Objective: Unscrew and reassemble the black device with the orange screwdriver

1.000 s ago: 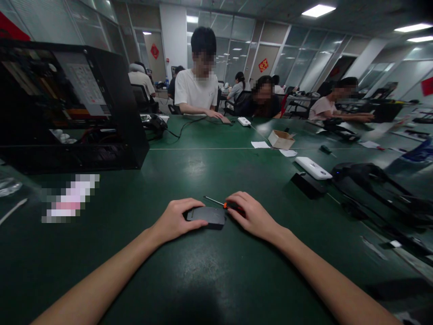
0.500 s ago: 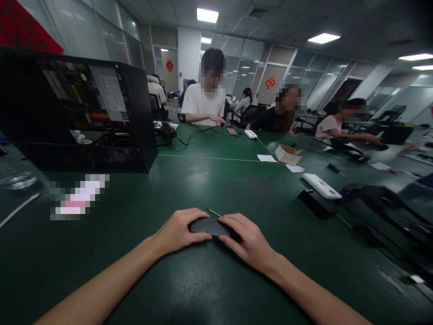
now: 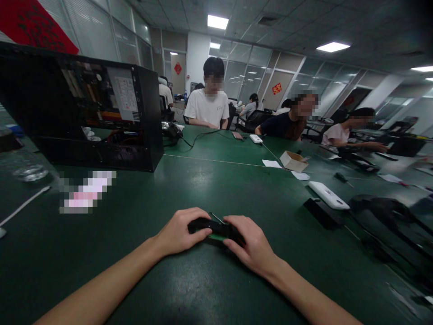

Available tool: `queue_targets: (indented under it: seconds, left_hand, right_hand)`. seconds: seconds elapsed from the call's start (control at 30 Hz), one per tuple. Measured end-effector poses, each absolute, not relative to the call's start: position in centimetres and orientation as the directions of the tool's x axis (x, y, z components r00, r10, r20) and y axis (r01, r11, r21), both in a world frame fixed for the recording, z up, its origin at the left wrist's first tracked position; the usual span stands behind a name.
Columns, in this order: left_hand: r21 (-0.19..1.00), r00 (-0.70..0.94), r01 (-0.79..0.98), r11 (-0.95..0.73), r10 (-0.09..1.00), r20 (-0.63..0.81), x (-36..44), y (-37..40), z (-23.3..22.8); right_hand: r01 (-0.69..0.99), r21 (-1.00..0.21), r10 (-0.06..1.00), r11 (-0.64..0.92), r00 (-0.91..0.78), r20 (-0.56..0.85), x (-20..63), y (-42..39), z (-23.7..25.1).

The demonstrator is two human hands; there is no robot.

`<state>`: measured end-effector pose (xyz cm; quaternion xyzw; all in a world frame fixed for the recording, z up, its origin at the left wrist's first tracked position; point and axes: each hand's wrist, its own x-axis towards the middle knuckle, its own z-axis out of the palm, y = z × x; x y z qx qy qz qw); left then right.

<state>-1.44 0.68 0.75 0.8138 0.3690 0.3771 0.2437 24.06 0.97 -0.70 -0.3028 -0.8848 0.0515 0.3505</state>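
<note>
A black computer mouse (image 3: 216, 227) lies sideways on the green table between my hands. Its top shell is tilted up, and a strip of green circuit board shows under the near edge. My left hand (image 3: 184, 231) grips the left end of the mouse, thumb in front and fingers behind. Around the right end, my right hand (image 3: 248, 237) is closed with its thumb low at the front. Just behind the mouse lies a thin metal shaft (image 3: 217, 218), perhaps of a screwdriver, its other end hidden by the mouse and my right hand.
An open black computer case (image 3: 149, 117) stands at the left, near a white cable (image 3: 25, 205). A white device (image 3: 328, 195), a dark box (image 3: 323, 212), a small carton (image 3: 293, 161) and black straps (image 3: 382, 216) are on the right. People sit across the table (image 3: 203, 180).
The mouse's top shell has tilted up from the near side, exposing the green board beneath. Both hands stay on the mouse. The camera view has shifted slightly.
</note>
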Motion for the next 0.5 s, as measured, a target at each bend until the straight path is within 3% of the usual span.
queue_targets:
  seconds: [0.1,0.2,0.3,0.5]
  left_hand:
    - [0.753,0.245,0.421,-0.505,0.863,0.441,-1.7,1.0,1.1]
    - [0.839,0.07,0.417,-0.351,0.932,0.355,-2.8,2.0,1.5]
    - [0.828,0.099,0.467,-0.311,0.949,0.301,-4.4,3.1,1.4]
    - [0.606,0.272,0.672,-0.425,0.903,0.331,-6.4,4.3,0.2]
  right_hand:
    - [0.538,-0.291,0.599,0.791,-0.587,0.544,24.1,1.0,-0.4]
    - [0.554,-0.283,0.613,0.783,-0.609,0.504,24.1,1.0,0.0]
    - [0.556,-0.273,0.614,0.785,-0.637,0.466,23.9,0.8,0.3]
    - [0.524,-0.256,0.583,0.812,-0.707,0.4,23.4,0.3,0.6]
